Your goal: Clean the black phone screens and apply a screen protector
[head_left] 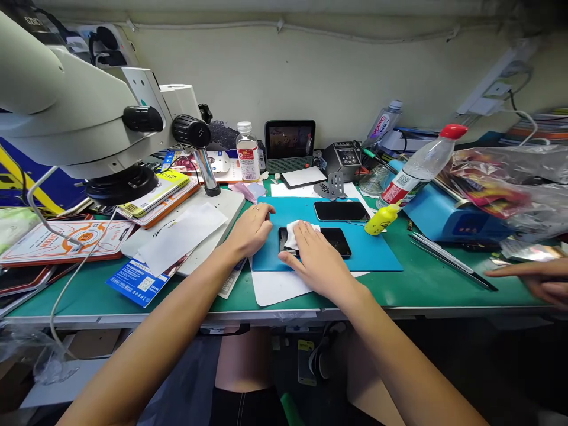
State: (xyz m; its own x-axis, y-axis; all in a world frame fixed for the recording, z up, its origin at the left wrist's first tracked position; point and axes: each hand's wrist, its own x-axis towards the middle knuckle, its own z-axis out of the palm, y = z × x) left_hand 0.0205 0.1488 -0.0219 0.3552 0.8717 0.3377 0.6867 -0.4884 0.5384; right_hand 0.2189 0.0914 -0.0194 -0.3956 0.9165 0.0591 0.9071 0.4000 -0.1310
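Worktop, green-surfaced point(426, 290): bears all items below.

Microscope, pale grey body with black knobs point(89, 121): overhangs the worktop's left side.

Mat, flat, bright blue, rectangular point(377, 257): on the worktop in front of the person, a white sheet showing beneath its near edge.

Bottle, clear plastic, red cap, red label point(417, 168): tilted to the right, beyond the mat's right side.

Right hand point(317, 254): palm down over the mat; fingers laid close together on the cloth, thumb spread away by the lower phone. Whether this grip pinches the cloth or merely presses it, cannot be told.

Left hand point(252, 231): at the mat's left edge, left of that phone; fingers curled. Whether the grip encloses anything cannot be told.

Another person's hand point(541, 278): at far right, one finger extended near the slim tools.

Slim tools, long, dark and silver point(452, 260): lying right of the mat.

Lower phone, black, rectangular, glass-faced point(338, 241): lying on the mat, partly covered by hand and cloth.

Upper phone, black-screened with pale rim point(341, 210): on the mat, just beyond the lower one.

Squeeze bottle, small, yellow plastic point(381, 220): tilted, at the mat's right.

Cloth, white, crumpled point(291, 235): on the lower phone's left part, beneath the right fingers.
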